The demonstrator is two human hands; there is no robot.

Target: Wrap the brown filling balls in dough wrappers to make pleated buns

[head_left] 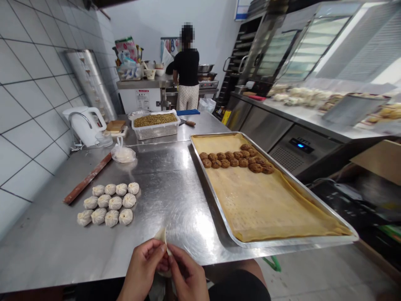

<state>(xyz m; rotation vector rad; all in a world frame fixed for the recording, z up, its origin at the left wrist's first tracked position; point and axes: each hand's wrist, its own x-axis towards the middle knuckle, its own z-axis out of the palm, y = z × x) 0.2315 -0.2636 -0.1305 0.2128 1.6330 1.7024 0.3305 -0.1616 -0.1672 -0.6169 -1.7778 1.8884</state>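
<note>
At the table's front edge my left hand (143,264) and my right hand (188,271) meet, thumbs and fingers pinching a thin, pale dough wrapper (161,235). Part of the dough stands up above my fingertips; the rest, and anything inside it, is hidden by my hands. Ahead to the left, pleated dough buns (115,203) sit in rows on the steel table (156,188). To the right lies a large metal tray (216,200) lined with yellowish paper, with brown filling balls (234,161) grouped across its far half.
A wooden stick (89,177), a knotted plastic bag (123,154) and a white kettle (81,123) are on the left. Farther back stand a tub of greenish-brown grains (155,125) and a knife (189,123). Another person (187,69) stands at the back counter, facing away.
</note>
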